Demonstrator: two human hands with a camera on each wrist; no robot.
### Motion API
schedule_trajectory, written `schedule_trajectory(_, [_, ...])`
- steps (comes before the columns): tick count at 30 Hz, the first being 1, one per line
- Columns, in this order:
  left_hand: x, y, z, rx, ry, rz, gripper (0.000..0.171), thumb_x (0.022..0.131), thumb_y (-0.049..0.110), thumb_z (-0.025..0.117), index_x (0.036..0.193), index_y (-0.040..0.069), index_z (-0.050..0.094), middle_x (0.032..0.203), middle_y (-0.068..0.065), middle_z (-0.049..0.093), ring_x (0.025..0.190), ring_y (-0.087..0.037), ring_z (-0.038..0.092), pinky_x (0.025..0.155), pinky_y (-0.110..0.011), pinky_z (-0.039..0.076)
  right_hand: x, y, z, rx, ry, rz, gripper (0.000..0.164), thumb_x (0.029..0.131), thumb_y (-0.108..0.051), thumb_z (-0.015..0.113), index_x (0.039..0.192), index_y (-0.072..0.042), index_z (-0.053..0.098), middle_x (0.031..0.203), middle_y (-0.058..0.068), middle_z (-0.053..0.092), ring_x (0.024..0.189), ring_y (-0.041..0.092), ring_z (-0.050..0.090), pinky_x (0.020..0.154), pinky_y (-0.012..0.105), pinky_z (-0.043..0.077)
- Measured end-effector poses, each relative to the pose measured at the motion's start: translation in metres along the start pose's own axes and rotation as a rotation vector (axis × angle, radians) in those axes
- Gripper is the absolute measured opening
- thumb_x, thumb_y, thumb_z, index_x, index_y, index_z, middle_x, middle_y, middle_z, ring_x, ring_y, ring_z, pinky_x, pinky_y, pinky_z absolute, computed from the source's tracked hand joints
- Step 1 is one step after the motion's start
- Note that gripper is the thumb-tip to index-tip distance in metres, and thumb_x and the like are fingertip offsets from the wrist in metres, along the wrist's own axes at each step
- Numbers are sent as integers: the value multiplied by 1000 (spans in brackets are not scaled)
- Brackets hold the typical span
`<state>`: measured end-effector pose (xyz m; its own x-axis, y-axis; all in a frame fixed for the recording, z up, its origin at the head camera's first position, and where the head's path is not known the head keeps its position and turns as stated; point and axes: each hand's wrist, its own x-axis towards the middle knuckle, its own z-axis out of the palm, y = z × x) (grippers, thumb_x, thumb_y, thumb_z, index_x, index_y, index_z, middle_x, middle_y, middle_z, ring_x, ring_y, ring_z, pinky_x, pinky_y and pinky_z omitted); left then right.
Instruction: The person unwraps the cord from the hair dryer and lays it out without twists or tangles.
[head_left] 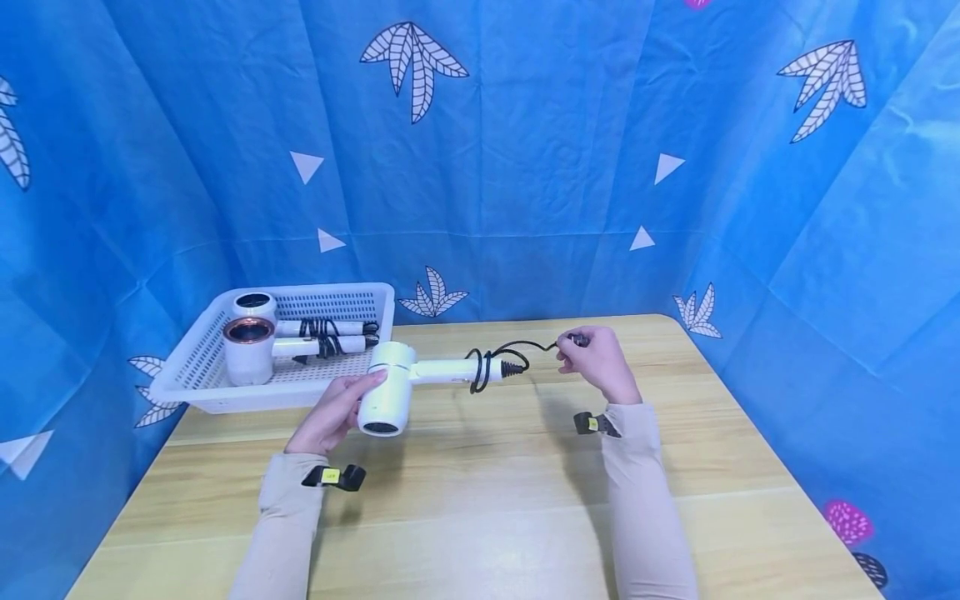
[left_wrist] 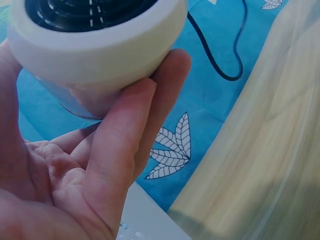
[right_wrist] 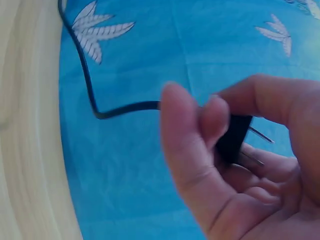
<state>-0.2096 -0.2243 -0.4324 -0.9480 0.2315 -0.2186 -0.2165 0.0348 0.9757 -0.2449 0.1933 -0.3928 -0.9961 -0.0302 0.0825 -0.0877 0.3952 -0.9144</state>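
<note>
My left hand (head_left: pixel 335 414) grips the head of a white hair dryer (head_left: pixel 387 398) above the table, its handle pointing right. In the left wrist view, fingers and thumb curl round the dryer's white body (left_wrist: pixel 100 57), near its dark grille. A black cord (head_left: pixel 480 371) loops loosely round the handle's end and runs on to the right. My right hand (head_left: pixel 598 362) pinches the black plug (right_wrist: pixel 234 137) at the cord's far end. Two metal prongs stick out of that plug toward the palm in the right wrist view.
A white plastic basket (head_left: pixel 281 392) stands at the table's back left. Inside lie two more white hair dryers, one with a copper-ringed end (head_left: pixel 250 350), cords wound round their handles. The wooden table (head_left: pixel 480 517) meets a blue patterned curtain (head_left: pixel 525 167) at the back and sides.
</note>
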Motion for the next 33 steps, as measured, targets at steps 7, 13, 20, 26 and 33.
schedule_trajectory(7, [1, -2, 0, -4, -11, 1, 53, 105, 38, 57, 133, -8, 56, 93, 4, 75, 85, -11, 73, 76, -28, 63, -2, -13, 4, 244, 81, -90, 30, 100, -11, 65, 118, 12, 67, 81, 4, 74, 62, 8, 66, 72, 33, 65])
schedule_trajectory(13, [1, 0, 0, 11, 5, -7, 54, 105, 39, 58, 133, -7, 57, 91, 5, 74, 83, -9, 73, 74, -25, 62, -11, -27, 5, 358, 101, -206, 30, 101, -12, 66, 117, 13, 67, 78, -3, 74, 60, 8, 65, 71, 33, 65])
schedule_trajectory(20, [1, 0, 0, 17, 9, -15, 54, 105, 40, 57, 132, -7, 57, 92, 5, 75, 84, -9, 73, 77, -27, 62, -24, -44, 4, 434, 121, -318, 25, 101, -14, 68, 114, 7, 70, 81, 1, 75, 60, 10, 63, 69, 36, 65])
schedule_trajectory(26, [1, -1, 0, 12, 2, -10, 49, 105, 39, 57, 128, -5, 60, 91, 4, 75, 83, -9, 73, 76, -26, 62, -34, -57, 5, 491, 117, -377, 17, 101, -11, 66, 112, 0, 73, 82, 2, 77, 59, 11, 62, 67, 37, 65])
schedule_trajectory(33, [1, -2, 1, 11, 8, -14, 48, 105, 39, 57, 125, -4, 61, 90, 4, 75, 82, -9, 73, 75, -26, 62, -46, -68, 4, 566, 54, -432, 17, 101, -5, 64, 112, 6, 71, 81, 4, 75, 59, 13, 60, 64, 34, 64])
